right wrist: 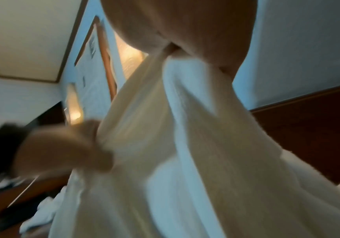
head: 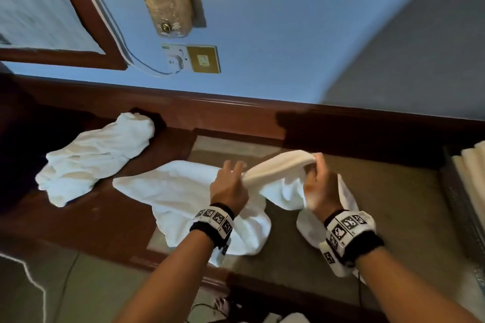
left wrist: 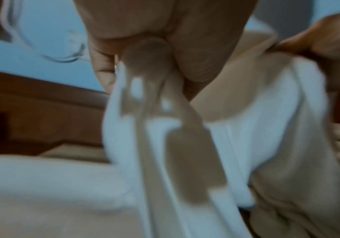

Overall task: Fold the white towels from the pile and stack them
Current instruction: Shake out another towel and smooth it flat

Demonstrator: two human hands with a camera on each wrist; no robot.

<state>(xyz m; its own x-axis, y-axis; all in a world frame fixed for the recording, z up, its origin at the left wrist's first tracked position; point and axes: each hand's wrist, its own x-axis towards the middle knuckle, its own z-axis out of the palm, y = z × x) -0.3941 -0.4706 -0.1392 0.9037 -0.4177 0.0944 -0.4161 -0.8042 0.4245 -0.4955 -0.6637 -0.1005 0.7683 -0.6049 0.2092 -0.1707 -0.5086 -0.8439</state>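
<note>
I hold a white towel lifted over the desk, its top edge bunched and stretched between both hands. My left hand pinches one end; in the left wrist view the fingers close on the cloth. The other end is pinched by my right hand, and the towel hangs down from it. A second white towel lies spread under my left wrist. The crumpled pile sits at the far left. Both wrist views are blurred.
The desk has a grey-brown inlay and a dark wooden rim, with a raised wooden back against the blue wall. A dark basket with rolled or folded cream towels stands at the right edge. A wall socket and cable are above.
</note>
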